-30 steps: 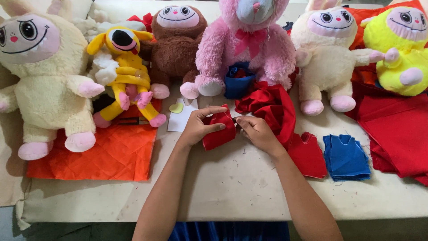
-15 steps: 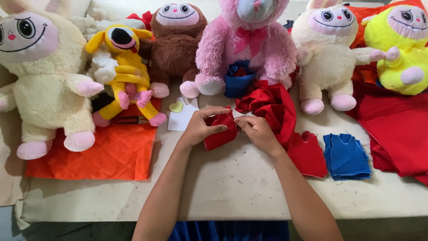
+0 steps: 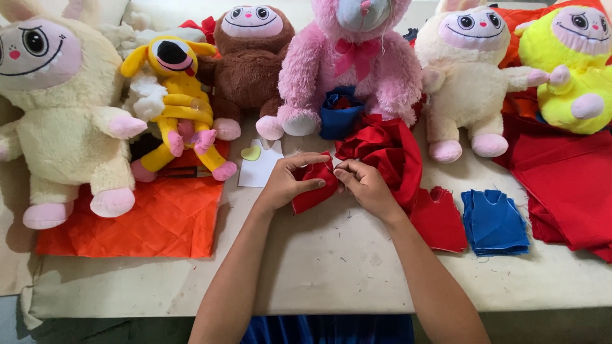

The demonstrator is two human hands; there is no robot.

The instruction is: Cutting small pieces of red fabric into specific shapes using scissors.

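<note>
- Both sets of fingers are curled narrow and pinch one small red fabric piece (image 3: pixel 313 188) at the middle of the table (image 3: pixel 331 261), toward its far edge.
- The left hand (image 3: pixel 288 181) grips the piece from the left with thumb and forefinger closed on its upper edge; the remaining fingers rest on the cloth, apparently to steady it.
- The right hand (image 3: pixel 364 185) pinches the same upper edge from the right, fingertips bunched together, nearly touching those of the left hand. The two-sided grip appears to keep the edge taut and accessible.
- The lower part of the piece lies flat on the table between the wrists.
- A larger heap of red cloth (image 3: pixel 386 150) lies just behind the right hand, touching it.
- A red vest cut-out (image 3: pixel 440 220) and a blue vest stack (image 3: pixel 494 220) lie to the right, apart from the hands.
- A white card with a yellow heart (image 3: pixel 258 167) lies just left of the left hand.
- An orange quilted panel (image 3: pixel 143 220) occupies the left side.
- Plush toys (image 3: pixel 357 70) line the far edge, within reach.
</note>
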